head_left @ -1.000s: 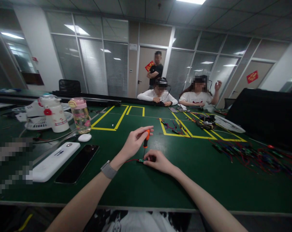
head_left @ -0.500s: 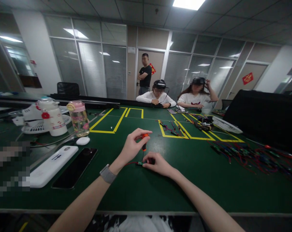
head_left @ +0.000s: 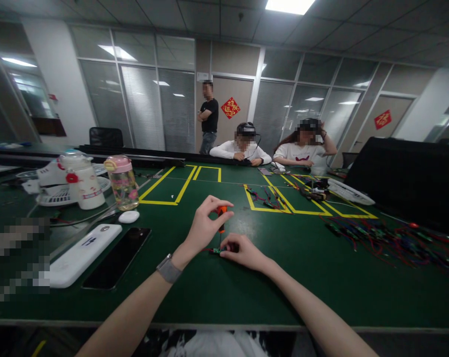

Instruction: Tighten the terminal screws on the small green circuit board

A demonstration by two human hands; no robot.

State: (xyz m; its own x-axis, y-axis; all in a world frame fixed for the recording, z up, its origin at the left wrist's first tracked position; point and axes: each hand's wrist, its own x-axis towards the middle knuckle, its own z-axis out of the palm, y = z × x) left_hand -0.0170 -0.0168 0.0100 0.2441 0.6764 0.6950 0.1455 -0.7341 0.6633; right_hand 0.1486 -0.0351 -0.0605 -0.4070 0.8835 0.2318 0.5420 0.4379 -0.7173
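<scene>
My left hand (head_left: 208, 220), with a grey band on its wrist, has its thumb and forefinger curved round the top of a screwdriver (head_left: 222, 218). The handle is orange and black, and the thin shaft points straight down. Below it, a small green circuit board (head_left: 216, 251) lies on the table with red wire running off to the left. My right hand (head_left: 243, 250) rests on the table and pinches the board's right end, so its fingers hide part of it. The shaft's tip meets the board, though the exact contact is too small to make out.
A black phone (head_left: 116, 258), a white power bank (head_left: 85, 255) and a pink-lidded bottle (head_left: 122, 182) stand or lie at left. Wired boards (head_left: 391, 238) are heaped at right, with others inside yellow tape (head_left: 269, 210). People sit opposite; another stands behind.
My left thumb and forefinger have shifted slightly on the screwdriver handle. The right hand keeps its place at the board. The standing person has moved to the left.
</scene>
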